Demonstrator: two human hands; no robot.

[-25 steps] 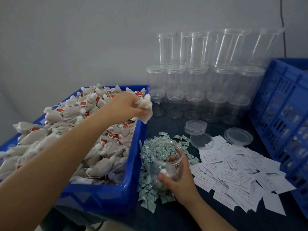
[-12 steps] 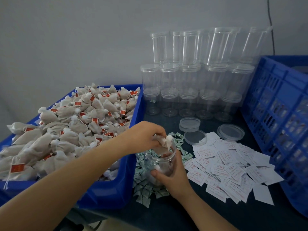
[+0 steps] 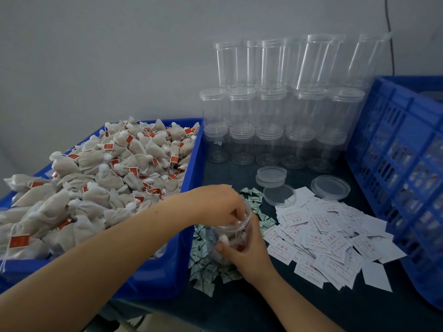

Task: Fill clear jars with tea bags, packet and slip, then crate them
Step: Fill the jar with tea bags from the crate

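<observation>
My right hand (image 3: 247,256) grips an open clear jar (image 3: 231,233) standing on a heap of small green-and-white packets (image 3: 208,267). Tea bags lie inside the jar. My left hand (image 3: 215,203) hovers over the jar's mouth with its fingertips dipped inside, touching a tea bag; whether it still pinches the bag is hidden. A blue bin (image 3: 167,271) at the left is heaped with white tea bags (image 3: 107,178) with red tags. White paper slips (image 3: 328,238) are strewn to the right of the jar.
Stacked lidded clear jars (image 3: 282,111) stand at the back against the wall. Loose clear lids (image 3: 330,186) lie in front of them. A blue slatted crate (image 3: 405,178) fills the right side. The table top is dark.
My left hand carried a tea bag from over the bin to the jar and lowered it into the mouth. My right hand kept hold of the jar.
</observation>
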